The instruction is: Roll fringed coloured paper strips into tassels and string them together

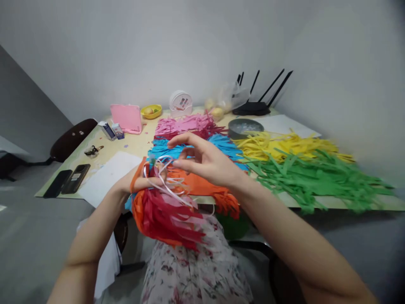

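My left hand (150, 179) is closed around the top of a tassel bundle (164, 215) in red, pink, orange and blue. The cut strips hang down over my lap. Thin white ribbon (172, 190) loops around the fingers and trails across the strips. Just right of it, my right hand (202, 160) hovers with index finger and thumb apart, close to the ribbon loops. Whether a strand touches its thumb is hard to make out. Behind the hands lie fringed sheets on the table: orange (196, 182), blue (163, 148) and pink (186, 123).
Yellow fringe (291, 145) and green fringe (322, 175) cover the table's right side. A grey bowl (245, 128) stands behind them, near a black router (253, 108). Two phones (75, 178), white paper (109, 173), small cartons (107, 131) and a pink tablet case (126, 118) are on the left.
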`<state>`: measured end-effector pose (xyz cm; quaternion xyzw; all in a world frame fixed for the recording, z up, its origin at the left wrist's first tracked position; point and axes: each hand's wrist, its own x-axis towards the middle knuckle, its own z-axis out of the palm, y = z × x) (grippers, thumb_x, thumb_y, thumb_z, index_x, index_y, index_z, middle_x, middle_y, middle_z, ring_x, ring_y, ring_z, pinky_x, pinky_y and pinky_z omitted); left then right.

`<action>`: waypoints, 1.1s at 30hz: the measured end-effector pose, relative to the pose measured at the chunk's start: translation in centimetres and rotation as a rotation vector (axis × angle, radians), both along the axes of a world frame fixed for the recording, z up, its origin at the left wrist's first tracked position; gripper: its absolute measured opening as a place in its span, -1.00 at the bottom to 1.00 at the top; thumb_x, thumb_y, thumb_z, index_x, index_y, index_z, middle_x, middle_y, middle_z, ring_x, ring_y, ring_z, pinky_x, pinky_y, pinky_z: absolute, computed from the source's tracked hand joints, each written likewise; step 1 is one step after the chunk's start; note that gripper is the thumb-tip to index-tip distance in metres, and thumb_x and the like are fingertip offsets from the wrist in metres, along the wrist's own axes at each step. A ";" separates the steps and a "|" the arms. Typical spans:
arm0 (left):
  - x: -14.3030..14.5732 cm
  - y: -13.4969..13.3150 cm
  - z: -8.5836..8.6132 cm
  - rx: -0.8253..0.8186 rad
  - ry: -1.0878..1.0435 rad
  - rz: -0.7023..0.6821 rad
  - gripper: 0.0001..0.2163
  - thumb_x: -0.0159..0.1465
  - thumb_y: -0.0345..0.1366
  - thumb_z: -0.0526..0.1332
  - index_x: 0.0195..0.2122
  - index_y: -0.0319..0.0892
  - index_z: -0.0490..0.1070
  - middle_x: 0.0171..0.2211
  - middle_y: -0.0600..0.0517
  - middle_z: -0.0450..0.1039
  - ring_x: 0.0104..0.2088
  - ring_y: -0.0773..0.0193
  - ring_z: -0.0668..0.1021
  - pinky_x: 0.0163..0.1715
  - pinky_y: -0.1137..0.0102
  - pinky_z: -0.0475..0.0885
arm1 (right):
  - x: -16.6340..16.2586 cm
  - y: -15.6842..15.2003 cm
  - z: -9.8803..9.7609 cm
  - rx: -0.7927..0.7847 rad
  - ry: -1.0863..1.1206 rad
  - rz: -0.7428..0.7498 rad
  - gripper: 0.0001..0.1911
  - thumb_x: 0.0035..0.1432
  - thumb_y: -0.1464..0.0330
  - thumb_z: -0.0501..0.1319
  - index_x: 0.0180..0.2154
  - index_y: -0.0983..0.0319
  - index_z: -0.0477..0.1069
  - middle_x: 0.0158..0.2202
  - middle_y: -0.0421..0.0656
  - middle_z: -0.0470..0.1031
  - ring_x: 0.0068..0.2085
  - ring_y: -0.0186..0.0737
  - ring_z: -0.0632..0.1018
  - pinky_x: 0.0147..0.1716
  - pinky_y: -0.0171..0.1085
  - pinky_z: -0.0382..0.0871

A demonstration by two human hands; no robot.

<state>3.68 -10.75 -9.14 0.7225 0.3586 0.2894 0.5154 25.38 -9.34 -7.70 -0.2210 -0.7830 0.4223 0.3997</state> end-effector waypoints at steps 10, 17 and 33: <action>-2.2 -1.9 -0.2 0.018 0.081 0.154 -0.72 0.14 -0.13 0.37 -0.38 -0.23 0.37 -0.45 0.07 0.38 -0.41 0.33 0.42 -0.37 0.44 0.34 | -2.0 0.4 -6.5 -0.246 -0.204 0.275 -0.69 0.15 0.26 0.23 -0.10 0.28 0.43 -0.21 -0.15 0.51 -0.25 -0.23 0.48 -0.23 -0.28 0.33; -3.8 -2.6 -1.1 0.033 0.141 0.306 -0.71 0.18 -0.14 0.31 -0.40 -0.18 0.22 -0.45 0.13 0.23 -0.42 0.35 0.34 -0.38 0.45 0.27 | 0.1 3.8 -7.1 -0.399 -0.439 0.462 -0.55 0.18 0.03 0.19 -0.53 0.23 0.22 -0.61 -0.37 0.07 -0.56 -0.44 0.11 -0.54 -0.36 -0.01; -5.7 -1.5 -2.1 0.254 0.633 0.501 -0.81 0.19 -0.23 0.20 -0.40 -0.12 0.15 -0.50 0.11 0.23 -0.47 0.27 0.30 -0.39 0.40 0.19 | -0.3 2.2 -4.1 0.122 -0.753 0.207 -0.68 0.36 0.24 0.02 -0.43 0.21 0.32 -0.49 -0.19 0.36 -0.44 -0.29 0.35 -0.42 -0.33 0.16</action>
